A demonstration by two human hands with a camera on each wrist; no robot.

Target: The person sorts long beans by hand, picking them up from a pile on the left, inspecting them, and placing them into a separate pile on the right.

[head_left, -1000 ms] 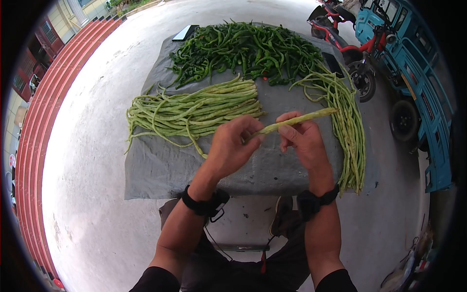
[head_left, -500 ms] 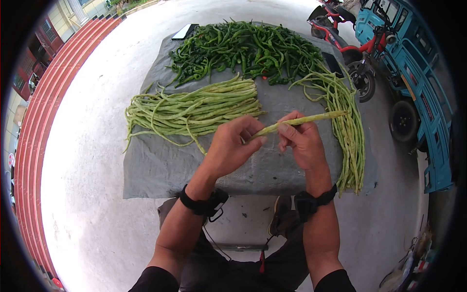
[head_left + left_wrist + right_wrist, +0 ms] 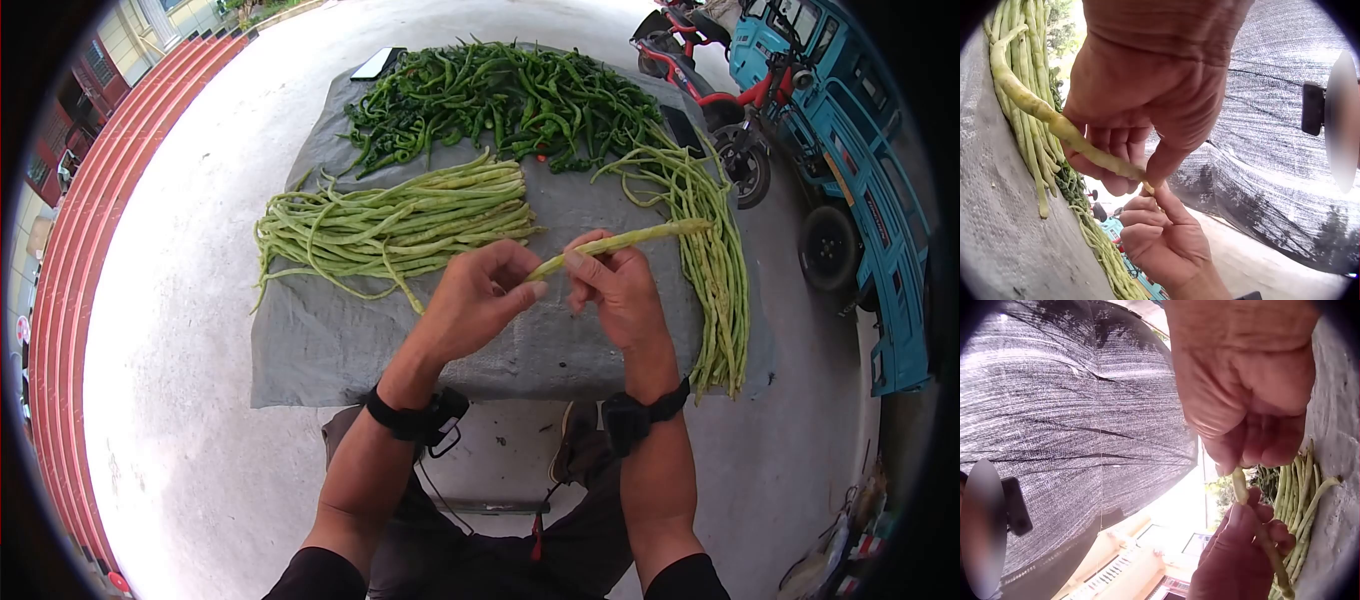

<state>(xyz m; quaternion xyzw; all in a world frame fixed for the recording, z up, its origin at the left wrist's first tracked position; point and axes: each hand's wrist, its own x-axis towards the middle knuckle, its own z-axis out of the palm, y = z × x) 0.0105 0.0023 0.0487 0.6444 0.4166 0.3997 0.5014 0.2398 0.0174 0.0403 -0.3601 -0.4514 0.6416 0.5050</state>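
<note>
One long yellow-green bean (image 3: 650, 234) is held between both hands above the grey cloth (image 3: 480, 365). My left hand (image 3: 478, 305) pinches its left part between thumb and fingers. The right hand (image 3: 622, 295) pinches the bean further along, and the far end sticks out over the right-hand beans. In the left wrist view the pale, lumpy bean (image 3: 1079, 140) curves away from the left hand (image 3: 1147, 94), with the right hand (image 3: 1169, 247) close by. The right wrist view has the right hand (image 3: 1247, 387) just above the left hand (image 3: 1235, 562), both on the bean.
A bundle of long beans (image 3: 400, 225) lies on the left, another bundle (image 3: 715, 300) on the right. Green peppers (image 3: 500, 95) are heaped at the back, between a phone (image 3: 377, 64) and a dark flat object (image 3: 682, 130). A blue vehicle (image 3: 860, 180) stands off to the right.
The bean's far end moved right, then tilted slightly upward. Both hands keep their pinch and have shifted only slightly.
</note>
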